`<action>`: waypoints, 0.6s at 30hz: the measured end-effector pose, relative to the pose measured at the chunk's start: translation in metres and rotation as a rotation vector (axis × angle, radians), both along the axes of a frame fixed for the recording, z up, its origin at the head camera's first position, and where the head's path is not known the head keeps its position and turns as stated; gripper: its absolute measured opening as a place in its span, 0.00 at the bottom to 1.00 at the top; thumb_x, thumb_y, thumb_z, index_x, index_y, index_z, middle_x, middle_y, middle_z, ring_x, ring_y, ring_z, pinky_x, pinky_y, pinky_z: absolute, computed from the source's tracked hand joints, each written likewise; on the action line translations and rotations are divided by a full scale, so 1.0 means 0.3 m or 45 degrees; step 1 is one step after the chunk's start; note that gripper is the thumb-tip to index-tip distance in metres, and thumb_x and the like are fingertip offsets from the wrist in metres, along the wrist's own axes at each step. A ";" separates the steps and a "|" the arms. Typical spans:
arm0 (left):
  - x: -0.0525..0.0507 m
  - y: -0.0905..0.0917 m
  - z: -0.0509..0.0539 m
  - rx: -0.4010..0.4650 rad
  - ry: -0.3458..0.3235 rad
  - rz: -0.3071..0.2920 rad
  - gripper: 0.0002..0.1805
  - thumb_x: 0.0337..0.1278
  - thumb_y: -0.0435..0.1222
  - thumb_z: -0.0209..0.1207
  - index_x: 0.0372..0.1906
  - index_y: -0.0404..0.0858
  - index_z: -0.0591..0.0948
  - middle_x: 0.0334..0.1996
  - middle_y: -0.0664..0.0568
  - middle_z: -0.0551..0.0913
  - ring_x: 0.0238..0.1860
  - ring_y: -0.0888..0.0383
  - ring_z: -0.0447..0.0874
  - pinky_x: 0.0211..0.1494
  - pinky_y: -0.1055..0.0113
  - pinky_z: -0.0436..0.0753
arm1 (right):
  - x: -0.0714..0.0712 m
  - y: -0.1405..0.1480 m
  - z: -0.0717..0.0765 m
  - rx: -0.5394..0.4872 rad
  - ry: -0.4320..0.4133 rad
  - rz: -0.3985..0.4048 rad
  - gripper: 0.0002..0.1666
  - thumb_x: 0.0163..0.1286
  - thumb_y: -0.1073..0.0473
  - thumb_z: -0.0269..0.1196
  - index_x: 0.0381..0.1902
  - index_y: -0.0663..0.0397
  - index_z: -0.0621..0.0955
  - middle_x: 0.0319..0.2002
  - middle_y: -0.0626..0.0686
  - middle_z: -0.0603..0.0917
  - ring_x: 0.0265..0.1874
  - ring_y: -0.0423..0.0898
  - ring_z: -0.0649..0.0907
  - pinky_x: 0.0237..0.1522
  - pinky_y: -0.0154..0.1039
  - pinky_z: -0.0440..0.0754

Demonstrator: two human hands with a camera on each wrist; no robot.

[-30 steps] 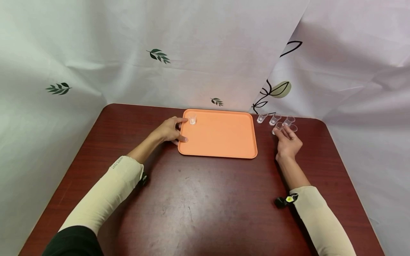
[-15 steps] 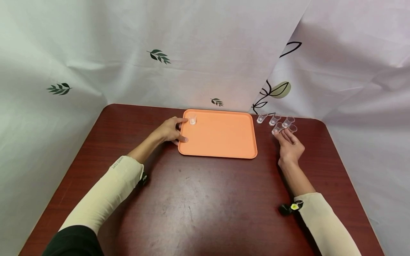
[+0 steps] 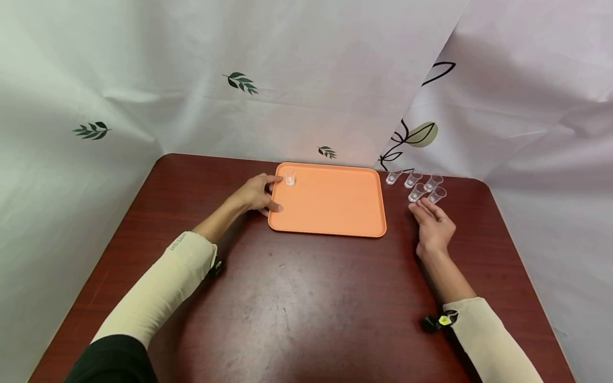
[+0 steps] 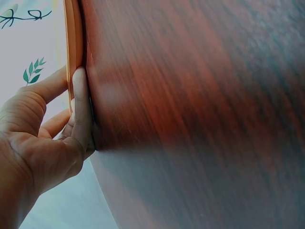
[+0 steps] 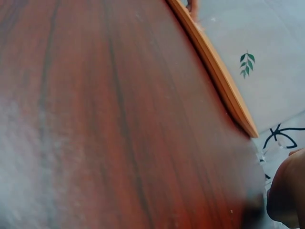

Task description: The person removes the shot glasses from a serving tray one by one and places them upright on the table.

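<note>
An orange tray [image 3: 330, 199] lies flat near the back of the table. One small clear plastic cup [image 3: 289, 179] stands in its upper left corner. My left hand [image 3: 256, 194] grips the tray's left edge, and the left wrist view shows the fingers [image 4: 81, 100] against the rim. To the right of the tray, several matching clear cups [image 3: 416, 192] stand in a close group. Just in front of the nearest cups is my right hand [image 3: 435, 229], its fingers loosely bent with nothing seen between them. Only part of that hand [image 5: 288, 191] appears in the right wrist view.
The dark red-brown wooden table [image 3: 306, 298] spreads in front of the tray. A pale cloth backdrop [image 3: 297, 80] with leaf prints hangs right behind the table's far edge and along its sides.
My right hand has let go of the front left cup and drawn back slightly toward me and to the right. My left hand stays on the tray edge.
</note>
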State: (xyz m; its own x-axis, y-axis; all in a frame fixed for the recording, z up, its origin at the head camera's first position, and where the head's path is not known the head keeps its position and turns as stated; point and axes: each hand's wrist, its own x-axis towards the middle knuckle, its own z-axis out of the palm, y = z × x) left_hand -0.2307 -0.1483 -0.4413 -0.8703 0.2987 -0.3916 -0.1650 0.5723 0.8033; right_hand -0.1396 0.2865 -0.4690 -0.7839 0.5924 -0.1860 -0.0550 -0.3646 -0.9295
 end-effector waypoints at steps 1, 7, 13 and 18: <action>0.000 -0.001 -0.001 0.001 0.000 0.000 0.54 0.60 0.22 0.79 0.89 0.41 0.68 0.61 0.41 0.65 0.35 0.53 0.86 0.34 0.61 0.98 | 0.001 -0.005 -0.002 0.014 0.005 0.006 0.28 0.67 0.78 0.77 0.64 0.71 0.87 0.40 0.47 0.97 0.43 0.36 0.95 0.50 0.27 0.95; -0.002 -0.002 0.000 -0.005 0.005 -0.001 0.55 0.59 0.22 0.79 0.89 0.41 0.68 0.60 0.41 0.65 0.34 0.53 0.84 0.33 0.62 0.97 | -0.001 -0.041 -0.009 0.063 0.027 0.062 0.28 0.68 0.78 0.76 0.66 0.72 0.87 0.40 0.47 0.98 0.41 0.35 0.96 0.51 0.28 0.95; -0.003 0.000 -0.003 -0.005 0.008 -0.008 0.55 0.59 0.22 0.80 0.90 0.42 0.67 0.60 0.41 0.65 0.36 0.52 0.85 0.34 0.61 0.98 | -0.011 -0.087 -0.004 0.102 0.048 0.106 0.18 0.68 0.77 0.77 0.52 0.56 0.94 0.40 0.47 0.98 0.40 0.35 0.95 0.52 0.28 0.95; -0.003 -0.002 -0.006 -0.007 0.010 0.001 0.55 0.59 0.22 0.80 0.89 0.42 0.68 0.60 0.41 0.65 0.35 0.52 0.84 0.33 0.61 0.98 | -0.029 -0.138 0.005 0.173 0.057 0.159 0.18 0.68 0.75 0.78 0.52 0.54 0.94 0.41 0.45 0.98 0.42 0.34 0.95 0.53 0.27 0.95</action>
State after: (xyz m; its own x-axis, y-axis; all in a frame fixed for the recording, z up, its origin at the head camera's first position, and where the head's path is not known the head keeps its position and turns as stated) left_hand -0.2316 -0.1489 -0.4430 -0.8735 0.2961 -0.3864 -0.1592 0.5763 0.8016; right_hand -0.1482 0.2450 -0.4674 -0.8587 0.5071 -0.0740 -0.0595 -0.2421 -0.9684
